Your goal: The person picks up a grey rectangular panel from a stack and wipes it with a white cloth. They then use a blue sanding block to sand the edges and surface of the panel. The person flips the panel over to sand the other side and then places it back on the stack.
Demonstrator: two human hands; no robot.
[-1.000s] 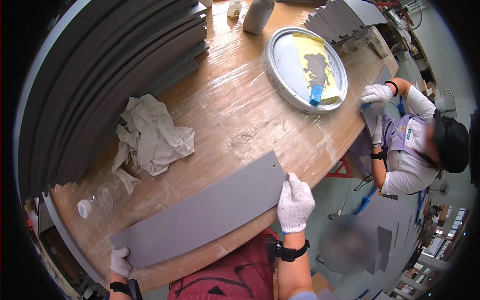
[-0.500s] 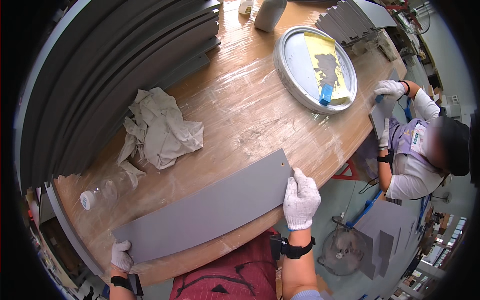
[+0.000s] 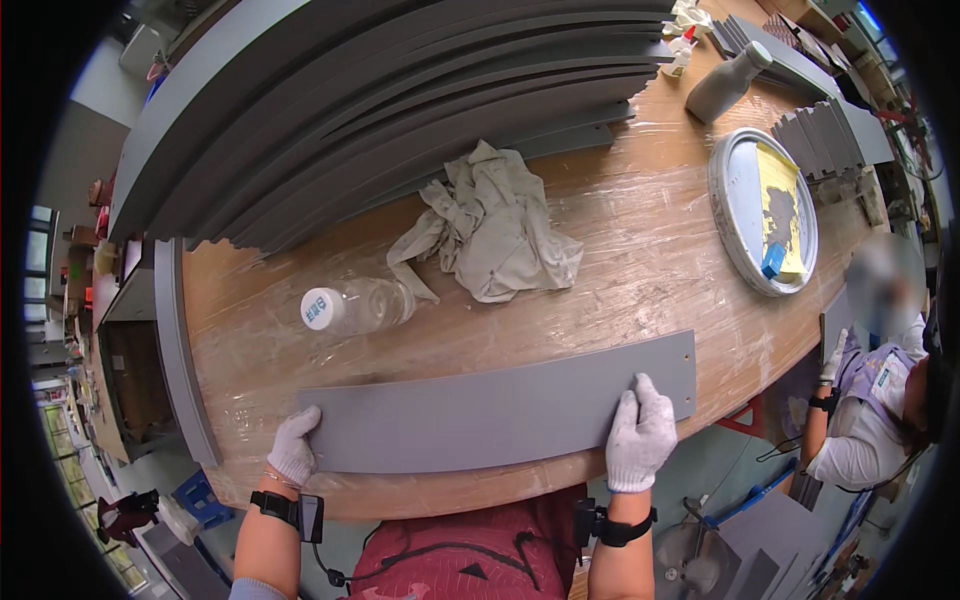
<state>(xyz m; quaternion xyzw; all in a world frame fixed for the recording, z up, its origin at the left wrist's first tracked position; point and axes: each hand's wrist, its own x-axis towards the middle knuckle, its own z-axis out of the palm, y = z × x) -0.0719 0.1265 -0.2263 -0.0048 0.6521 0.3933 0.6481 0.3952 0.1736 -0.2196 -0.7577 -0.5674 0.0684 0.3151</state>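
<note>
– Film-covered table (image 3: 630,285), gray boards (image 3: 400,100) stacked far left. Where's your gray panel (image 3: 470,420)?
– Along the near edge. Your left hand (image 3: 293,446) clasps its left end; your right hand (image 3: 641,440), well apart, touches it near the right end, grip unclear.
– Beyond it?
– Clear jar (image 3: 368,305) left, crumpled cloth (image 3: 500,235) beside it, round lid (image 3: 738,212) far right.

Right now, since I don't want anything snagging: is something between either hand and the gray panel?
Nothing visible is: the left hand touches the panel at its left end, and the right hand touches it near the right end. The rag and clear jar lie beyond its far edge.
</note>
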